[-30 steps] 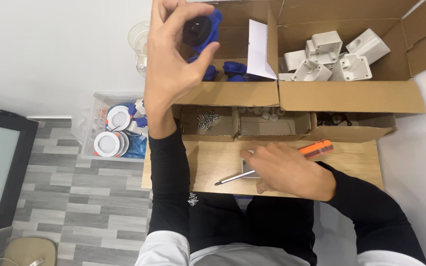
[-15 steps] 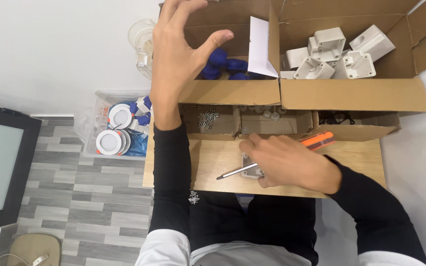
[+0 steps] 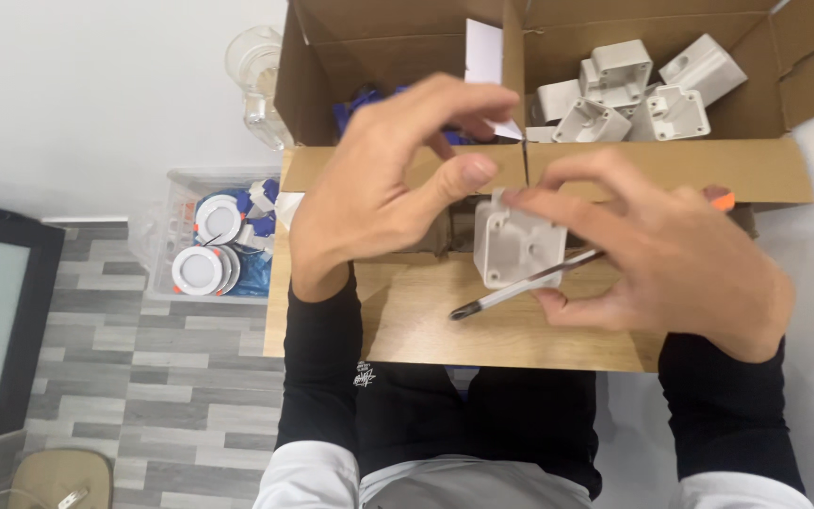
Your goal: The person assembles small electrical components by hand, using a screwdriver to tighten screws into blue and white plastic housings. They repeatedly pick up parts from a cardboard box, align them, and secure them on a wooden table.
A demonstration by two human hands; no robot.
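Above the small wooden table (image 3: 426,330), a white square plastic box (image 3: 518,247) was held up between both hands. It was grasped from the right by the right hand (image 3: 657,259), whose fingers were curled over its top and right edge, and a screwdriver (image 3: 520,286) with a dark tip and an orange handle end was gripped in the same hand, its shaft laid slantwise across the box's face with the tip pointing down and to the left. The left hand (image 3: 379,188) was raised just left of the box, its thumb tip touching or nearly touching the upper left corner; the fingers were spread and curved, with nothing clasped in them.

Beyond the hands, an open cardboard box (image 3: 633,170) was set at the far side of the table. More white plastic boxes (image 3: 633,90) were piled in its right compartment, and blue parts (image 3: 360,104) were partly seen in its left one, behind a white card divider (image 3: 484,52). To the left, on the grey floor, a clear plastic tub (image 3: 167,226) of round white lamps (image 3: 204,254) was placed, with a glass jug (image 3: 256,80) farther back.
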